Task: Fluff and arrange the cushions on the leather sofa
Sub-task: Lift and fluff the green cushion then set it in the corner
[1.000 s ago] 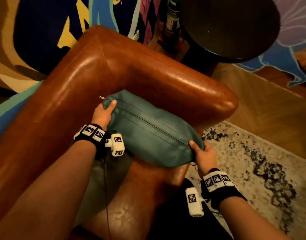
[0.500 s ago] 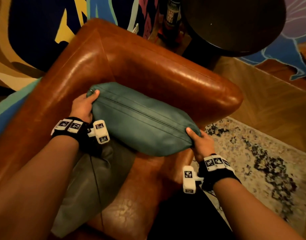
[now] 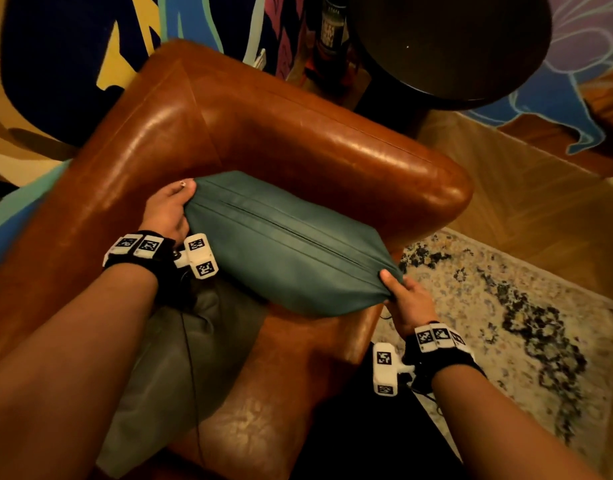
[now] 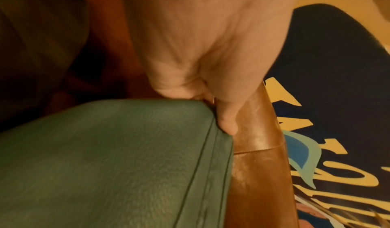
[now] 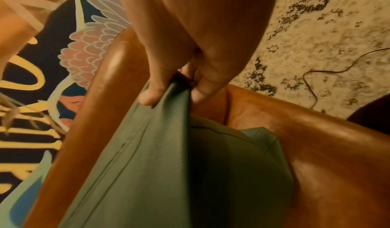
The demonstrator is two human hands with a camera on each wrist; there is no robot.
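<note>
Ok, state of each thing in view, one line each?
teal cushion: held at both ends, zipper edge up, closed.
left hand: grips the cushion's left corner.
right hand: pinches its right corner.
grey cushion: lying flat on the seat.
leather sofa: cushions not yet arranged.

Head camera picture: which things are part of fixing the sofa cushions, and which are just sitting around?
Part of the job:
teal cushion, gripped at its ends by the left hand and right hand
grey cushion on the seat
brown leather sofa

Just sitting around:
round dark table
bottle
patterned rug
painted wall
</note>
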